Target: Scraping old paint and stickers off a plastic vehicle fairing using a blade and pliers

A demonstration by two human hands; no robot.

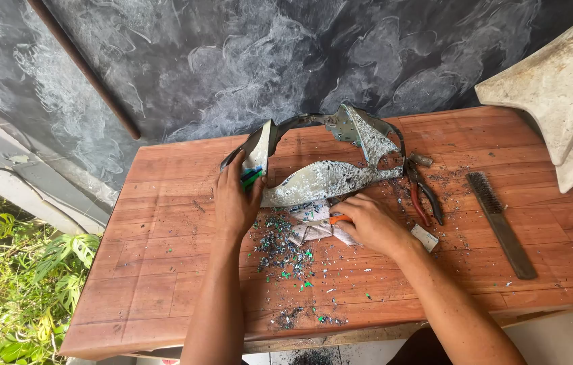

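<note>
On the wooden table [165, 223] lies a curved, broken plastic panel [320, 177], its surface scraped down to a mottled grey over much of its middle. The left hand [236, 199] is closed around the panel's left end, pinning it steady where some green and blue colour still shows. The right hand [368, 224] sits just below the panel's middle, fingers curled around a small tool with an orange handle [339, 219]; the blade end is hidden under the hand, so what kind of tool it is cannot be told.

Judging by the pile of grey, green and blue flakes [283, 247] below the panel, a good share of the scraping looks done. The left end under the left hand and the dark arched rim at the top appear less worked, so some stripping seems left.

Right of the panel lie pliers [423, 196], then a wire brush [499, 223] further right. A crumpled rag [313, 231] lies just below the panel, touching the right hand.
</note>
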